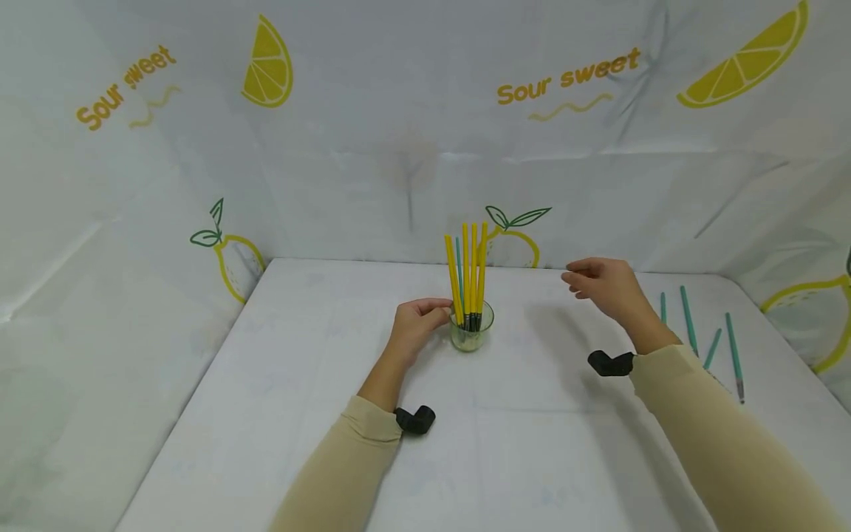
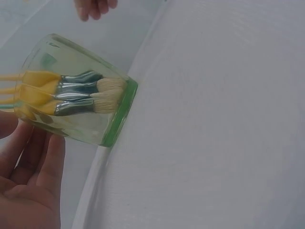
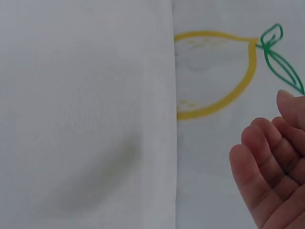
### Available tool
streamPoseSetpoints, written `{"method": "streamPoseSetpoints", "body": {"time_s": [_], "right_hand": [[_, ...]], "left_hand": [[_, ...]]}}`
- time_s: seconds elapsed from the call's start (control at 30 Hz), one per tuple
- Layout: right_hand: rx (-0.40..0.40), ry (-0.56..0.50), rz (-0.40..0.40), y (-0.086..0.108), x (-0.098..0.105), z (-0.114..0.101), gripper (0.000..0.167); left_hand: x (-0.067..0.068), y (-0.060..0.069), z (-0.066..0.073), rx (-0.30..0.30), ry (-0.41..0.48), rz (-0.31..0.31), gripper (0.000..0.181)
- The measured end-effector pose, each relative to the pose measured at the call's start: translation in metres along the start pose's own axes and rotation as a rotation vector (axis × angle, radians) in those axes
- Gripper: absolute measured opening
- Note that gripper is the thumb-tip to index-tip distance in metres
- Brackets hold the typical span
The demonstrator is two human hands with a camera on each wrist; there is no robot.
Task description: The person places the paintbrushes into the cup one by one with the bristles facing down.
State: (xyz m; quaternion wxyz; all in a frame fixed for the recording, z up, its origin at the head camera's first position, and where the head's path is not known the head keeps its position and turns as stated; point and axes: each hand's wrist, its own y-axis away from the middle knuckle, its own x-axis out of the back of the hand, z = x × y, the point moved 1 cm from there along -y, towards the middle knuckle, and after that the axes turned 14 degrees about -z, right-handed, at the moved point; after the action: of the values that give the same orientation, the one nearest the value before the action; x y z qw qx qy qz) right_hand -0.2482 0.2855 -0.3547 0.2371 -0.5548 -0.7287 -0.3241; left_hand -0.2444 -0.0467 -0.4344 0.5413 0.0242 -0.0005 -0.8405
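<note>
A clear, green-tinted glass point(image 1: 467, 341) stands upright on the table. Several yellow paintbrushes point(image 1: 473, 270) lean in it with their bristles point(image 2: 110, 93) down, beside a thin teal handle point(image 1: 459, 266). My left hand point(image 1: 417, 325) holds the glass at its left rim; in the left wrist view, the thumb is partly cut off by the frame edge. Raised above the table to the right of the glass, my right hand point(image 1: 601, 288) has loosely bent fingers and holds nothing. The right wrist view also shows that hand point(image 3: 274, 162) without an object.
Several teal brushes point(image 1: 734, 355) lie at the table's right side, some partly hidden behind my right forearm. The white table point(image 1: 319, 384) meets a white hanging sheet point(image 1: 372, 111) with lemon prints at the back. Black wrist cameras point(image 1: 415, 420) sit at both cuffs.
</note>
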Motion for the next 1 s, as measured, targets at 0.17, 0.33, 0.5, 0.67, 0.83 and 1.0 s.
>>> {"method": "streamPoseSetpoints", "body": {"time_s": [0.17, 0.33, 0.5, 0.67, 0.83, 1.0], "right_hand": [[-0.153, -0.018, 0.024, 0.012, 0.034, 0.040, 0.069], [-0.261, 0.017, 0.013, 0.026, 0.059, 0.077, 0.064], [-0.366, 0.084, -0.019, 0.037, 0.070, 0.106, 0.046], [-0.451, 0.121, -0.116, 0.042, 0.072, 0.124, 0.044], [-0.481, 0.157, -0.191, 0.039, 0.072, 0.133, 0.043], [-0.471, 0.184, -0.231, 0.039, 0.071, 0.138, 0.042]], "left_hand": [[-0.004, 0.013, 0.020, 0.010, -0.018, -0.003, 0.027], [-0.006, 0.018, 0.028, 0.009, -0.024, 0.005, 0.027], [-0.006, 0.018, 0.027, 0.010, -0.029, 0.004, 0.027], [-0.005, 0.016, 0.025, 0.008, -0.019, -0.005, 0.026], [-0.005, 0.016, 0.025, 0.010, -0.013, -0.001, 0.026], [-0.005, 0.015, 0.024, 0.010, -0.008, 0.000, 0.025]]}}
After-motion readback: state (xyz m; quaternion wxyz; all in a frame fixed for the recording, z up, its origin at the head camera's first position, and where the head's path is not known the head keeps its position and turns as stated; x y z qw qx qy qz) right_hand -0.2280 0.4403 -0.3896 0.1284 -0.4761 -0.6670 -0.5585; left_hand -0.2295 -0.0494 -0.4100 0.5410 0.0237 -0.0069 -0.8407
